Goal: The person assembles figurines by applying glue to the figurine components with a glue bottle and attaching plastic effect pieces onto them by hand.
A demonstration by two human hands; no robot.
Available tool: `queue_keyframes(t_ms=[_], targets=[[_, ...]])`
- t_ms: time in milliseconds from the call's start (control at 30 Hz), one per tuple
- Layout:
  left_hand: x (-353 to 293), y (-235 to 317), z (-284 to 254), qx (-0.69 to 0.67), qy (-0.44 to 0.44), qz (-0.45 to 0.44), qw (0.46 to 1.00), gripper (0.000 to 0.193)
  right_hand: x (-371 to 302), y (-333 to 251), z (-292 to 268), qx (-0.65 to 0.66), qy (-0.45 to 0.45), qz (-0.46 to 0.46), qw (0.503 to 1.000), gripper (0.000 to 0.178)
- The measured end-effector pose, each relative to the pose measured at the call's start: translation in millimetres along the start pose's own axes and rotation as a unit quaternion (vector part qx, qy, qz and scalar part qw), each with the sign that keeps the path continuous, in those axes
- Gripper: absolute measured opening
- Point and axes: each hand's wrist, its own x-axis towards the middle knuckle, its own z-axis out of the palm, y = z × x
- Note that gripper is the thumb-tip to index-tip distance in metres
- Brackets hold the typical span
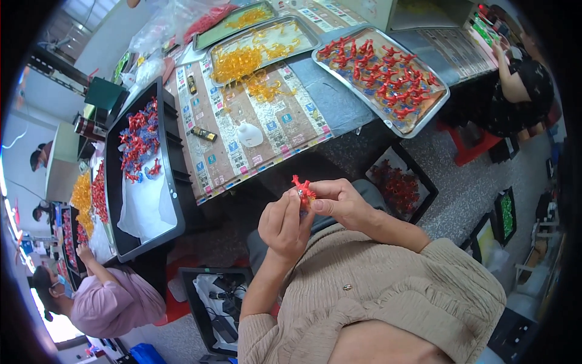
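Just past the front edge of the table, over my lap, a small red plastic figure (301,188) is held up between both hands. My left hand (282,223) pinches it from the left with the fingertips. From the right, my right hand (341,205) grips it with thumb and curled fingers. Red branching limbs stick up above the fingertips, and a small shiny spot shows on its front. The lower part of the figure is hidden by my fingers.
A metal tray (397,127) of red figures lies at the right. Another tray (315,37) holds yellow plastic pieces. Nearby stand a white bottle (249,134) and a small dark tube (204,134). A black bin (173,233) with red and blue figures is at left; co-workers sit on both sides.
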Motion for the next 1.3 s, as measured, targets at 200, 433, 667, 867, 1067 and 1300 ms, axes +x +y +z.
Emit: queue_keyframes(t_ms=[200,433,667,867,1067,1300], targets=[[-7,20,-12,-0.005,0.009,0.003,1.000,0.038,-20,2,13,-0.017,0.005,-0.005,1.000,0.034],[-12,41,-22,0.001,0.002,-0.014,1.000,0.035,-38,2,25,0.002,0.004,-0.026,1.000,0.032],[1,57,-23,-0.020,0.022,-0.095,0.995,0.027,-47,-23,31,-0.083,0.013,-0.029,0.996,0.036],[11,55,-24,-0.215,0.006,-0.306,0.927,0.016,-45,-28,27,-0.177,0.062,-0.086,0.978,0.030],[38,54,-30,-0.472,-0.030,-0.475,0.742,0.011,-36,-32,18,-0.246,0.119,-0.172,0.947,0.019],[57,31,-30,-0.625,-0.063,-0.534,0.567,0.026,-18,-55,14,-0.222,0.137,-0.093,0.961,0.013]])
